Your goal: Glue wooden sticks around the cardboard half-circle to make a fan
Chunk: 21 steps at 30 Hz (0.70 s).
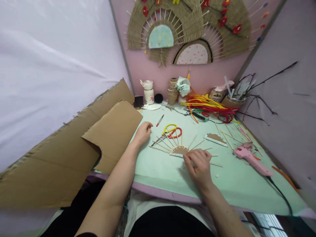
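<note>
A fan of thin wooden sticks spreads from a small brown cardboard half-round (180, 150) on the pale green tabletop. My right hand (198, 164) is over the right part of the fan, its fingers bent and thumb near the cardboard's lower edge; whether it pinches anything is hidden. My left hand (144, 131) rests on the table to the left, fingers curled; what they hold, if anything, cannot be made out. Scissors (170, 131) with yellow and red handles lie partly under the sticks. Beyond my left hand is a red pen (160, 120).
Large cardboard sheets (116, 131) lean at the left. A pink glue gun (253, 161) with a black cord lies at the right, near loose sticks and a cardboard piece (216, 139). Behind are a white bottle (148, 92), twine (172, 91), colourful pipe cleaners (212, 105) and branches (259, 98).
</note>
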Available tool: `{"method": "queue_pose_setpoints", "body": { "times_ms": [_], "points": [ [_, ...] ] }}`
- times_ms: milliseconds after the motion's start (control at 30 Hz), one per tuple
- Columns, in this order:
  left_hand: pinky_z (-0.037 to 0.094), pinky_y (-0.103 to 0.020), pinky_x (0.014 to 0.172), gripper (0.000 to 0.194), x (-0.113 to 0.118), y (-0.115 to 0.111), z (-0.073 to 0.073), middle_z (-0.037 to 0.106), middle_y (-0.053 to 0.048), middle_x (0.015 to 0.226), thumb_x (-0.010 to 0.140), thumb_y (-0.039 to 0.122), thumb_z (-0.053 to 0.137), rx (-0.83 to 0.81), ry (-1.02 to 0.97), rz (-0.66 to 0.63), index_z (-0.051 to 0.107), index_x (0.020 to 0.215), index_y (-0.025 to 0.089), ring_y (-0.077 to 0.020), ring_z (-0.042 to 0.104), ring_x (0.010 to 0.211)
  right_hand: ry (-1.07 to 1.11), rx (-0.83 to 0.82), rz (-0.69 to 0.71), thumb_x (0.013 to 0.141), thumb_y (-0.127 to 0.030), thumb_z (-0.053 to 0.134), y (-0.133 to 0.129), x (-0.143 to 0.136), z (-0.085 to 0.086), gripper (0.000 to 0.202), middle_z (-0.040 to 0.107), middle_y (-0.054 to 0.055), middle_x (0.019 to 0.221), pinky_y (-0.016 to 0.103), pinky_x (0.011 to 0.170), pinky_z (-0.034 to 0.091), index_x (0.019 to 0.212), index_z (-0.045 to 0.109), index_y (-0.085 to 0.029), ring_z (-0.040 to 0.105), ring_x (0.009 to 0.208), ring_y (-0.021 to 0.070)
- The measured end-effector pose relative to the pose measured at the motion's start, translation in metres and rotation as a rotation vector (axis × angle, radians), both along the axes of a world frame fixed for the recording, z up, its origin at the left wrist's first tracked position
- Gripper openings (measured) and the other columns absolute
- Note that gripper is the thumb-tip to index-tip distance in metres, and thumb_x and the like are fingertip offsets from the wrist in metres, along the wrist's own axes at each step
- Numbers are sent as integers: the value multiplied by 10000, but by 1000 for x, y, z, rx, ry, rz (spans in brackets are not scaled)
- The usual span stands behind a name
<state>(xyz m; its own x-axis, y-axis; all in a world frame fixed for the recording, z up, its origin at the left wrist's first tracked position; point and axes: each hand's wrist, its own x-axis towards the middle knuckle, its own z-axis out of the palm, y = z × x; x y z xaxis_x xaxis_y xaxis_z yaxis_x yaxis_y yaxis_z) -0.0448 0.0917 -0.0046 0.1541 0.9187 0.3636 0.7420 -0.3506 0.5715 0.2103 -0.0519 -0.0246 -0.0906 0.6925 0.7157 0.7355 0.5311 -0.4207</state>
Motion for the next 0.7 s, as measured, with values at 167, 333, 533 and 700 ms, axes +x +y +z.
{"method": "queue_pose_setpoints", "body": {
  "times_ms": [167,333,533,700],
  "points": [
    [479,-321,903,246,-1,-1,0,655,-56,993,793,99,509,-74,42,-244,700,924,182,-180,595,952,-13,24,-8,944,-203,536,-5,10,10,195,662,8,766,377,827,314,751,561,-203,584,782,165],
    [461,-342,968,151,0,0,-1,679,-63,1002,829,222,615,-164,50,-406,734,916,188,-195,601,999,-12,37,-253,934,-327,526,-12,76,36,176,683,52,826,365,843,406,818,596,-216,623,823,202],
    [466,-333,944,149,1,5,-3,689,-74,980,842,233,616,-184,92,-441,740,906,180,-195,609,981,-319,-609,-777,889,-568,403,-18,172,33,562,646,224,1152,454,830,439,1162,646,-141,604,991,367],
    [476,-314,911,161,3,10,-6,694,-70,954,851,237,601,-229,106,-461,739,900,173,-182,617,931,-446,-884,-783,892,-542,378,-20,200,10,644,616,279,1206,464,843,448,1284,601,-83,596,1065,420]
  ]
}}
